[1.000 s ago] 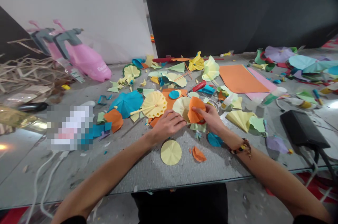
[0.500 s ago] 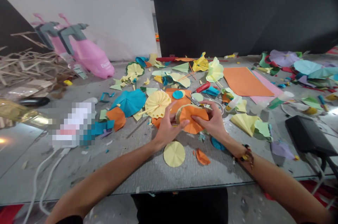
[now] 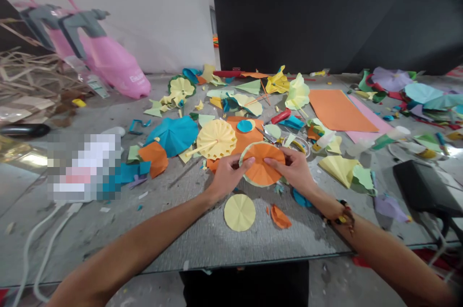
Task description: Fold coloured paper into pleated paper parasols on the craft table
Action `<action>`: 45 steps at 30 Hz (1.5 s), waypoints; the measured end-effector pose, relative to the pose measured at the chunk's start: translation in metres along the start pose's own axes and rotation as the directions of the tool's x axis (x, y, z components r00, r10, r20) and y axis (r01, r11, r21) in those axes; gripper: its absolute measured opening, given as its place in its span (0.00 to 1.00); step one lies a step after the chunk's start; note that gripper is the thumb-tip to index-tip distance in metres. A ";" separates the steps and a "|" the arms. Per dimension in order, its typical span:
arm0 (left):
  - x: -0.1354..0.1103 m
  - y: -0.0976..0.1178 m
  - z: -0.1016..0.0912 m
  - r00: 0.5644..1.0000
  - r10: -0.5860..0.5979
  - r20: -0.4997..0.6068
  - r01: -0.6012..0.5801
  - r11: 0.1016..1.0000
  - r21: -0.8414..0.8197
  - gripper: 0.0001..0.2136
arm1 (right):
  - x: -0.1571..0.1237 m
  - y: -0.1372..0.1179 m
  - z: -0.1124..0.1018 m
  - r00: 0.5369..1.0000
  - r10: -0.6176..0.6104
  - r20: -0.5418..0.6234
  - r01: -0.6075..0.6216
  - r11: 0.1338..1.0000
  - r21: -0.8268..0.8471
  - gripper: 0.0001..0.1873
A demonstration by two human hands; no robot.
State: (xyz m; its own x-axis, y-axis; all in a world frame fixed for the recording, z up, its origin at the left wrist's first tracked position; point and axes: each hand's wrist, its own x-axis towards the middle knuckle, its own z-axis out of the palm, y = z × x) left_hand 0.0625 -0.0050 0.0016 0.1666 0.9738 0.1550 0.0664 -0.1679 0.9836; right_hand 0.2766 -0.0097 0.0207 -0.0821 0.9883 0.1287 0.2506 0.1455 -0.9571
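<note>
**L hand (image 3: 227, 176) + R hand (image 3: 298, 169) pinching orange paper disc (image 3: 264, 172), pale green disc (image 3: 247, 148) behind it, ctr of frame**

Going L to R: pink spray bottle (image 3: 112, 65) leans upper L, a 2nd one partly hidden behind. Lower L, white cables (image 3: 48, 244) run from a pixelated item, can't ID. L of ctr: blue pleated paper (image 3: 171, 135) on the grey table (image 3: 202, 239), then yellow pleated paper (image 3: 219, 133) w/ stick. L hand grips disc's L side, thumb on front, fingers mostly hidden behind. Yellow paper disc (image 3: 239, 213) lies flat, lower ctr, apart from both hands. Orange disc is up front, face to camera, pale rim showing mostly L & bottom. Orange scrap (image 3: 280, 216) just R of the yellow one. R hand has R side, thumb on front near L thumb, tips apart; beaded bracelet (image 3: 343, 217) on wrist. Orange sheet (image 3: 342, 109) overlaps pink sheet (image 3: 369, 118), R of ctr. Black adapter (image 3: 419, 184) far R.
</note>
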 end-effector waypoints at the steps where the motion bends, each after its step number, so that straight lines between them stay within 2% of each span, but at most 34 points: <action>1: 0.000 0.000 0.000 1.000 -0.004 0.009 0.004 1.000 -0.003 0.21 | 0.000 0.000 0.000 1.000 -0.009 -0.015 0.009 1.000 -0.016 0.22; 5: 0.000 0.003 0.000 0.999 -0.018 0.033 0.018 1.000 0.001 0.20 | 0.000 -0.002 0.000 0.997 -0.059 -0.042 0.057 0.998 -0.042 0.26; 9: -0.001 0.003 0.001 0.999 0.034 -0.004 -0.034 0.999 0.031 0.16 | 0.000 -0.003 0.000 0.999 -0.045 -0.004 0.045 0.999 -0.031 0.22; 14: 0.000 -0.003 0.000 0.997 0.075 -0.002 -0.075 0.997 -0.031 0.14 | -0.001 -0.004 0.002 0.998 -0.036 0.047 0.034 0.999 0.043 0.22; 19: 0.000 -0.006 0.000 0.998 0.054 -0.013 -0.054 0.999 -0.007 0.16 | -0.001 -0.004 0.002 0.998 -0.061 0.008 0.062 0.995 -0.082 0.27; 22: 0.000 -0.004 -0.001 0.999 0.046 -0.018 -0.046 0.999 0.006 0.16 | -0.001 -0.002 0.001 0.999 -0.048 0.014 0.049 0.995 -0.088 0.29; 32: -0.001 -0.006 -0.001 0.998 0.041 -0.049 -0.042 0.999 -0.011 0.16 | -0.001 -0.005 0.001 0.998 -0.060 0.030 0.063 0.993 -0.104 0.27; 40: 0.001 -0.003 0.000 0.999 -0.022 -0.026 0.017 0.983 -0.181 0.23 | -0.001 -0.004 0.001 0.998 -0.006 0.063 0.003 0.999 0.046 0.30; 45: 0.001 -0.003 0.000 0.999 -0.023 -0.029 0.018 0.984 -0.176 0.24 | -0.001 -0.007 0.003 0.997 0.016 0.072 -0.023 0.995 0.098 0.30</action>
State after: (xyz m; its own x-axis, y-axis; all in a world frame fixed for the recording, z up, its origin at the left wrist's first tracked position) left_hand 0.0626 -0.0032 -0.0008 0.1364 0.9814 0.1349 -0.1045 -0.1212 0.9871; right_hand 0.2725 -0.0114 0.0266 -0.1471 0.9846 0.0944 0.1564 0.1174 -0.9807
